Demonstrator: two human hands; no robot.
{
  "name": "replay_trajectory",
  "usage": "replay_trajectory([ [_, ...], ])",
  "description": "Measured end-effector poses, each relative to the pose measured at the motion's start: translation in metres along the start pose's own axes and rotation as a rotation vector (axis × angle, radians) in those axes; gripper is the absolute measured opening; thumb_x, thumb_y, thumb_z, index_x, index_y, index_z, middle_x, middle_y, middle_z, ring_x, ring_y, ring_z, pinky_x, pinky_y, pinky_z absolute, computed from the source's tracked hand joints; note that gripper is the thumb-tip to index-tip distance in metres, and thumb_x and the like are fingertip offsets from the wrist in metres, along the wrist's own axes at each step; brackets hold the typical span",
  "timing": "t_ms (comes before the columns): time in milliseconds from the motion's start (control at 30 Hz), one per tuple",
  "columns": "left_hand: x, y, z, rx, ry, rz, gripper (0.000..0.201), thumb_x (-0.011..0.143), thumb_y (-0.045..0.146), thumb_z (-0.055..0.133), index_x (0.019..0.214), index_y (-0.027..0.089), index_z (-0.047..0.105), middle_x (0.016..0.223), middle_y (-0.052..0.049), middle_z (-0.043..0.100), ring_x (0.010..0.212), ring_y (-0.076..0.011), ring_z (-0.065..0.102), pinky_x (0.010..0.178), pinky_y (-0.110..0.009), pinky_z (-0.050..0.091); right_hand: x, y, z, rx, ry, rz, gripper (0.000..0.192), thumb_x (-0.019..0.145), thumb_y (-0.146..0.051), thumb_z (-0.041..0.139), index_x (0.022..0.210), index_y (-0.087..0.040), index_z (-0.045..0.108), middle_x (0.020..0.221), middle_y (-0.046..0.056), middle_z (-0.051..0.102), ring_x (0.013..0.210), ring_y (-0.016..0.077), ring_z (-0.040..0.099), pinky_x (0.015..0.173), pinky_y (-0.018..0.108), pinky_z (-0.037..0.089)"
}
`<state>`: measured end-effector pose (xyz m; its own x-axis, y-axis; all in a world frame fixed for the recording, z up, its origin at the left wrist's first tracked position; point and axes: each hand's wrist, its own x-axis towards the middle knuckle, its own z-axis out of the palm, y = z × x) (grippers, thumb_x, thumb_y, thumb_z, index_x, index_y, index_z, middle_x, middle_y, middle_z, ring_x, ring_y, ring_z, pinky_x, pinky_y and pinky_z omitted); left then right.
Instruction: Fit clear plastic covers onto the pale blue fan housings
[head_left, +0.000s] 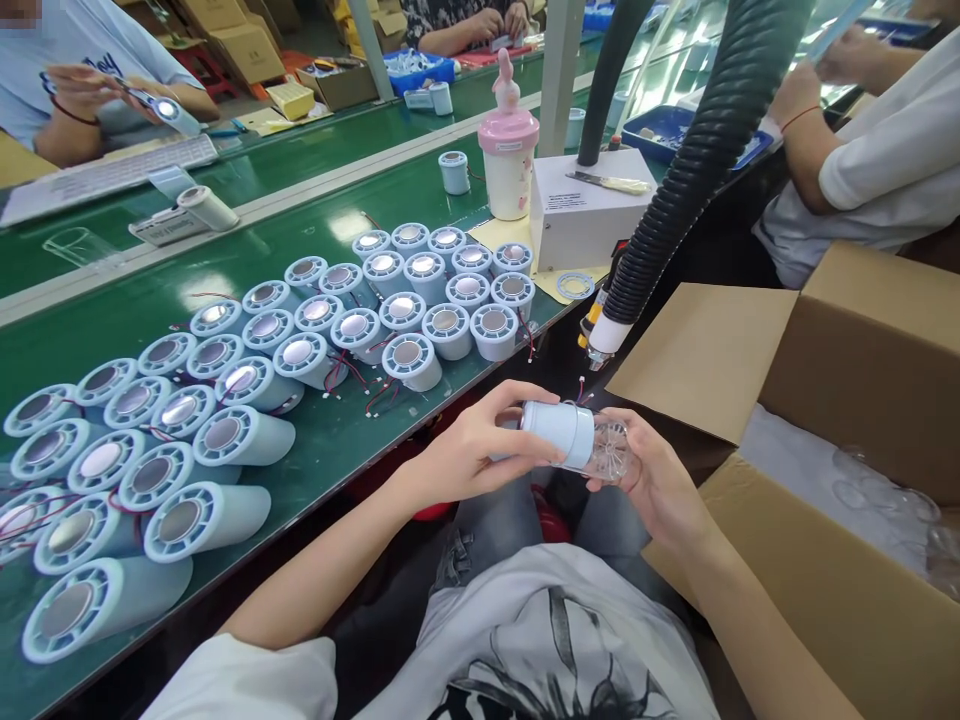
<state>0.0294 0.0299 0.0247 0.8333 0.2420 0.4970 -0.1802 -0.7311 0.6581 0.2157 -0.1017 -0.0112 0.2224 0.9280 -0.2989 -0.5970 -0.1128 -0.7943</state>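
Observation:
Above my lap, my left hand [487, 440] is wrapped round a light blue cylindrical housing [561, 432], which lies on its side. A thin wire with a small white plug sticks up from it. My right hand [656, 465] grips a clear plastic cup-shaped part [609, 447] with a ribbed end, against the housing's right end. Whether the two parts are fastened together I cannot tell. To the left, several similar blue housings [244, 395] stand or lean in rows on the green bench, with silvery discs on top and red and dark wires.
A black corrugated hose [682, 180] hangs over the bench's edge near a white box [592, 220] and a pink-lidded cup [508, 160]. On the right is an open carton [847, 590] with clear parts inside. Other people work across the bench and at the right.

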Motion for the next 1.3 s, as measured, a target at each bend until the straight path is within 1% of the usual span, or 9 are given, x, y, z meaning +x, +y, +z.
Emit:
replay_trajectory([
  [233,-0.002,-0.002,0.002,0.059,0.022,-0.005,0.024,0.086,0.016,0.066,0.110,0.019,0.069,0.119,-0.013,0.052,0.113,-0.0206,0.057,0.090,-0.032,0.058,-0.001,0.000,-0.001,-0.008,-0.026,-0.004,0.037,0.077,-0.050,0.077,0.098,-0.021,0.065,0.085,0.001,0.072,0.064,0.0136,0.067,0.053,0.024,0.060],
  [433,-0.006,-0.002,0.004,-0.076,-0.018,0.011,0.018,0.085,0.010,0.066,0.098,0.022,0.071,0.124,-0.010,0.049,0.115,-0.0215,0.057,0.094,-0.037,0.057,-0.002,0.004,-0.008,-0.065,-0.111,-0.059,0.025,0.088,-0.044,0.068,0.106,-0.028,0.067,0.097,-0.001,0.070,0.078,0.0129,0.067,0.066,0.022,0.060],
  [500,-0.008,-0.001,0.006,-0.113,-0.002,-0.016,0.036,0.079,0.014,0.074,0.113,0.026,0.067,0.129,-0.011,0.049,0.123,-0.0257,0.053,0.100,-0.041,0.054,-0.005,0.001,-0.011,-0.188,-0.181,-0.138,0.026,0.090,-0.040,0.066,0.114,-0.031,0.065,0.104,-0.001,0.069,0.089,0.0131,0.066,0.076,0.021,0.058],
  [600,-0.012,0.000,0.010,-0.282,0.056,-0.140,0.084,0.070,0.025,0.083,0.143,0.033,0.042,0.148,-0.014,0.035,0.131,-0.0307,0.049,0.104,-0.047,0.051,-0.010,-0.005,-0.013,-0.472,-0.286,-0.282,0.038,0.088,-0.030,0.070,0.125,-0.036,0.061,0.122,0.000,0.062,0.111,0.0162,0.059,0.091,0.022,0.053],
  [700,-0.015,0.001,0.013,-0.439,0.073,-0.235,0.093,0.070,0.028,0.083,0.148,0.036,0.034,0.158,-0.014,0.018,0.128,-0.0304,0.054,0.105,-0.048,0.050,-0.013,-0.008,-0.015,-0.666,-0.337,-0.428,0.045,0.086,-0.022,0.073,0.126,-0.037,0.060,0.130,0.001,0.056,0.124,0.0197,0.051,0.098,0.025,0.051],
  [833,-0.018,0.003,0.010,-0.344,0.038,-0.227,0.089,0.064,0.028,0.087,0.143,0.031,0.046,0.153,-0.014,0.037,0.136,-0.0339,0.045,0.109,-0.049,0.045,-0.016,-0.007,-0.017,-0.737,-0.362,-0.514,0.050,0.084,-0.018,0.074,0.128,-0.035,0.058,0.132,0.003,0.055,0.128,0.0198,0.050,0.099,0.024,0.050],
  [967,-0.019,0.005,0.006,-0.231,0.006,-0.179,0.084,0.062,0.023,0.088,0.138,0.027,0.052,0.141,-0.013,0.055,0.132,-0.0302,0.051,0.113,-0.046,0.041,-0.020,-0.006,-0.017,-0.719,-0.365,-0.497,0.050,0.084,-0.017,0.074,0.128,-0.034,0.057,0.131,0.001,0.056,0.127,0.0168,0.051,0.101,0.020,0.048],
  [1167,-0.019,0.010,0.007,-0.411,-0.036,-0.321,0.085,0.065,0.019,0.086,0.141,0.026,0.048,0.139,-0.013,0.056,0.127,-0.0280,0.056,0.104,-0.040,0.050,-0.021,-0.009,-0.012,-0.651,-0.332,-0.389,0.044,0.086,-0.024,0.074,0.125,-0.035,0.058,0.125,0.000,0.061,0.115,0.0158,0.058,0.097,0.021,0.052],
  [1300,-0.020,0.011,0.009,-0.493,-0.076,-0.414,0.083,0.068,0.018,0.084,0.142,0.024,0.047,0.139,-0.014,0.056,0.126,-0.0275,0.057,0.106,-0.042,0.049,-0.021,-0.009,-0.011,-0.621,-0.319,-0.347,0.039,0.088,-0.028,0.071,0.124,-0.035,0.058,0.120,0.000,0.062,0.108,0.0153,0.062,0.092,0.021,0.055],
])
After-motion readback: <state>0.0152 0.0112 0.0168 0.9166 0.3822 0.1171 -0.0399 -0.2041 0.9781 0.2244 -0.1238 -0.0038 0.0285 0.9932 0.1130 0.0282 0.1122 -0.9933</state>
